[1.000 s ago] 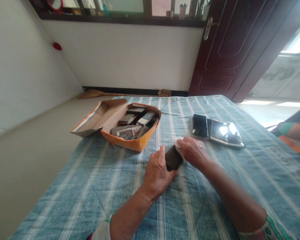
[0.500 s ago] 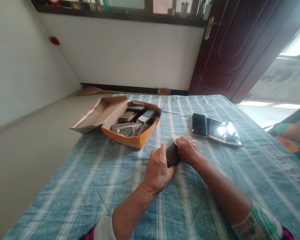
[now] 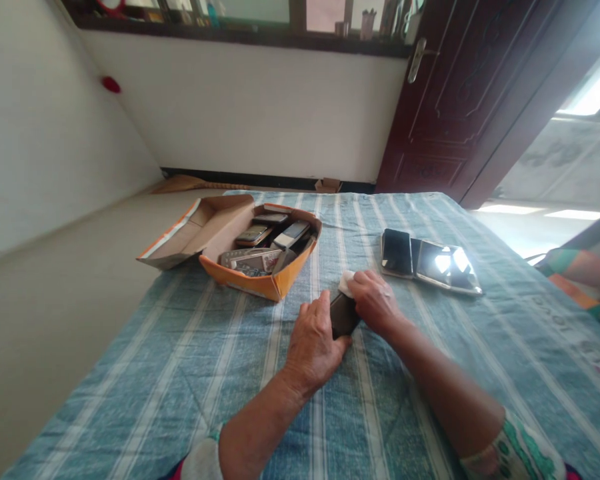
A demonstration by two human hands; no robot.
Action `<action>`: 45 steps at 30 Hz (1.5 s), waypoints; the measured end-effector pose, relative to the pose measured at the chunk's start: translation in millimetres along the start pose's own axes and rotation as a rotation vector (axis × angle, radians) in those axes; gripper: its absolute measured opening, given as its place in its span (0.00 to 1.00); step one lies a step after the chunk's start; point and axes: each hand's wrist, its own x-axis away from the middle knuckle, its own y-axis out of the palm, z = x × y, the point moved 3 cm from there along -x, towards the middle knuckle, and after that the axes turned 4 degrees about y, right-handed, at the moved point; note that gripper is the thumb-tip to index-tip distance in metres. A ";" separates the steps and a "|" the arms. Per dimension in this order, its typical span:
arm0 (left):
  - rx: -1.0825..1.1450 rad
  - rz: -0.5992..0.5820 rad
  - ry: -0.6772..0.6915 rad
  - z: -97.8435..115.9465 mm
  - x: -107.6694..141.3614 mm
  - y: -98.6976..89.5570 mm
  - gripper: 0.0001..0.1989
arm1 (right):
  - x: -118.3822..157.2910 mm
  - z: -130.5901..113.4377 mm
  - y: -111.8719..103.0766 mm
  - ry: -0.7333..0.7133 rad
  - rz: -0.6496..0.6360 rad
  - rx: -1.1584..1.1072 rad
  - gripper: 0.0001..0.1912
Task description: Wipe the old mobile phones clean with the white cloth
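A dark phone (image 3: pixel 344 316) rests low over the cloth between my two hands. My left hand (image 3: pixel 314 340) grips it along its left side, thumb at the near end and fingers at the far side. In my right hand (image 3: pixel 376 300) a white tissue (image 3: pixel 347 283) is pinched, pressed on the phone's far end. To the left stands an open orange cardboard box (image 3: pixel 260 283) holding several phones (image 3: pixel 292 235). On the right, a black phone (image 3: pixel 397 252) lies beside other phones with shiny screens (image 3: pixel 445 265).
A striped blue cloth (image 3: pixel 220 380) covers the table. The box's lid flap (image 3: pixel 185 230) sticks out past the table's left edge. Beyond are a white wall, a broom (image 3: pixel 185 183) on the floor and a dark red door (image 3: pixel 445 100).
My right hand has shifted slightly left along the far end of the phone, and more of the white tissue shows. My left hand keeps its hold.
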 end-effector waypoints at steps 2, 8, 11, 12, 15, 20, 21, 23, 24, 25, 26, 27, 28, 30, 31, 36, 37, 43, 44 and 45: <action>-0.005 -0.002 0.006 -0.4 -0.2 0.9 0.40 | 1.8 -10.1 3.8 -0.031 0.017 0.010 0.13; 0.009 0.026 0.013 -3.5 0.5 3.3 0.40 | 8.4 -14.3 11.7 -0.111 0.138 -0.014 0.13; 0.021 0.032 0.016 -3.8 0.5 3.0 0.40 | 13.6 -13.8 13.5 -0.213 0.185 -0.080 0.13; 0.023 0.032 0.011 -3.8 0.3 2.8 0.40 | 16.3 -15.1 13.9 -0.252 0.203 -0.107 0.14; 0.019 0.022 -0.004 -4.2 0.2 2.6 0.38 | 26.7 -23.5 14.5 -0.360 0.254 -0.185 0.15; 0.015 0.011 -0.003 -5.5 1.2 2.1 0.37 | 38.0 -28.2 9.4 -0.456 0.287 -0.298 0.18; 0.024 0.013 -0.009 -5.7 1.4 1.6 0.38 | 36.8 -23.1 6.9 -0.439 0.298 -0.313 0.18; 0.044 0.006 -0.017 -5.4 1.6 0.7 0.40 | 30.3 -6.8 1.3 -0.330 0.339 -0.321 0.19; 0.050 0.001 -0.019 -4.9 1.6 0.3 0.41 | 25.7 3.1 -1.1 -0.226 0.373 -0.302 0.20; 0.052 -0.005 -0.020 -4.3 1.4 0.1 0.42 | 20.7 11.8 -2.1 -0.131 0.377 -0.271 0.21; 0.050 -0.005 -0.022 -3.7 1.1 -0.1 0.42 | 16.0 17.8 -1.8 -0.061 0.357 -0.242 0.21; 0.048 0.000 -0.026 -3.2 0.9 -0.3 0.43 | 11.8 20.1 -0.1 -0.032 0.311 -0.220 0.21; 0.046 0.008 -0.029 -2.8 0.6 -0.3 0.43 | 8.5 18.9 2.6 -0.034 0.254 -0.205 0.20; 0.043 0.025 -0.035 -2.5 0.0 -0.2 0.44 | 5.9 7.9 8.6 -0.102 0.152 -0.205 0.16; 0.042 0.031 -0.037 -2.6 -0.2 -0.1 0.44 | 6.4 0.1 10.9 -0.145 0.123 -0.219 0.15; 0.051 0.043 -0.021 -3.4 -0.1 0.6 0.41 | 18.2 -26.1 12.3 -0.238 0.124 -0.340 0.14; 0.056 0.044 -0.019 -3.6 0.2 0.7 0.41 | 20.9 -26.9 11.5 -0.238 0.129 -0.365 0.15; 0.069 0.023 -0.047 -6.4 2.9 3.1 0.41 | 35.4 -23.5 10.3 -0.235 0.156 -0.587 0.16; 0.074 0.018 -0.057 -7.4 3.2 3.7 0.41 | 38.0 -24.3 10.7 -0.237 0.175 -0.638 0.17; 0.081 0.015 -0.066 -8.5 3.4 4.3 0.41 | 40.7 -25.6 10.9 -0.245 0.200 -0.692 0.17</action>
